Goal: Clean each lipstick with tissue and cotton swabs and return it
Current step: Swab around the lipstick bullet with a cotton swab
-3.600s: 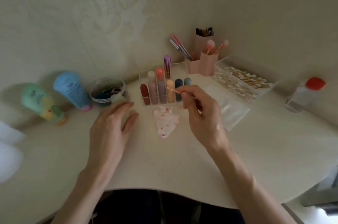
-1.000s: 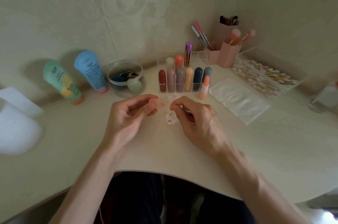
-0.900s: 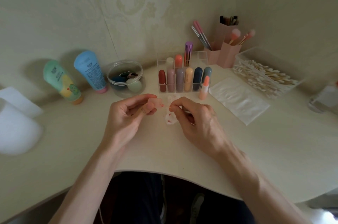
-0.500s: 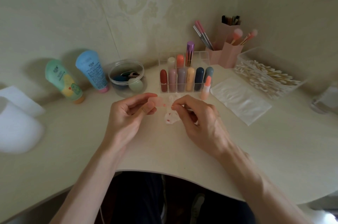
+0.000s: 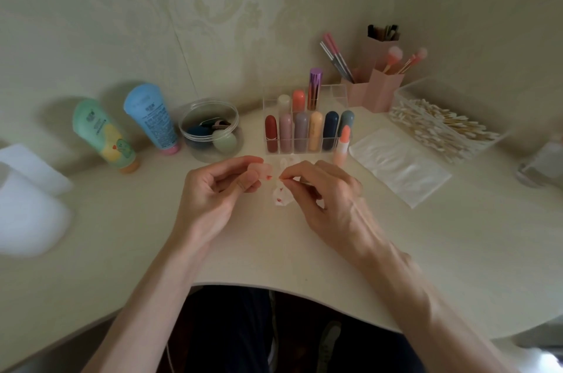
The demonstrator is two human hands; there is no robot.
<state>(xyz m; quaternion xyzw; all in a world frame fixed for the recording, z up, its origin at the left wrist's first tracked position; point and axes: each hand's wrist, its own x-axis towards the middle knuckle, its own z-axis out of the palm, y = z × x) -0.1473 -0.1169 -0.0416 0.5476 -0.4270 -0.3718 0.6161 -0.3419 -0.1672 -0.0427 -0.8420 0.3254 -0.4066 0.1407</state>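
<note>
My left hand (image 5: 217, 193) pinches a small translucent pink lipstick cap (image 5: 264, 171) with red smears at its mouth. My right hand (image 5: 326, 193) pinches a cotton swab (image 5: 285, 179), mostly hidden by the fingers, with its tip at the cap's opening. Under the hands lies a crumpled tissue (image 5: 280, 196) with red stains. An uncapped orange lipstick (image 5: 342, 144) stands beside the clear organizer (image 5: 335, 92), which holds several capped lipsticks. A clear box of cotton swabs (image 5: 441, 124) is at the right.
A flat tissue pack (image 5: 399, 164) lies right of the hands. Pink brush holders (image 5: 385, 89) stand behind the organizer. A round clear tub (image 5: 210, 129) and two cream tubes (image 5: 149, 117) are at the left, white pads (image 5: 27, 208) far left, a bottle (image 5: 542, 162) far right.
Over the last second the hands barely shifted, swab tip still at the cap. Since the oldest frame my left hand took up the cap, and an uncapped lipstick stands by the organizer.
</note>
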